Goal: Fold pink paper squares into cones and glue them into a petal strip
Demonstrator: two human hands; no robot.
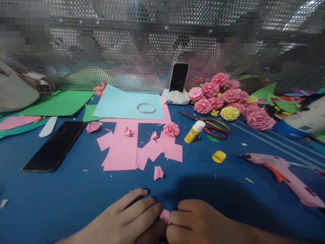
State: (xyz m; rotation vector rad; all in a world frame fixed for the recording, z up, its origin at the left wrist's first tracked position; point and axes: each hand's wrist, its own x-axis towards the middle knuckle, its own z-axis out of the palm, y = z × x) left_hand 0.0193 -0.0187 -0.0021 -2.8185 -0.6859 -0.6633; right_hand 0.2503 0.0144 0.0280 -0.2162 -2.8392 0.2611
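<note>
At the bottom centre, a small pink paper piece [165, 215] is pinched between my two hands just above the blue table. My left hand [134, 213] grips its left side, the index finger stretched out. My right hand [194, 220] has curled fingers closed on its right side. Just beyond the hands lies a folded pink piece [158, 173]. Pink paper sheets [122, 149] spread behind it, with small folded pieces on and near them. A pink paper flower [171, 129] sits beside the yellow glue stick [192, 134], whose yellow cap [218, 156] lies apart from it.
A black phone [56, 145] lies at the left, near green sheets [61, 102]. Behind are a light blue sheet [127, 105] and an upright phone [179, 78]. Scissors [215, 127], pink flowers [231, 95] and a pink glue gun [284, 171] are at the right.
</note>
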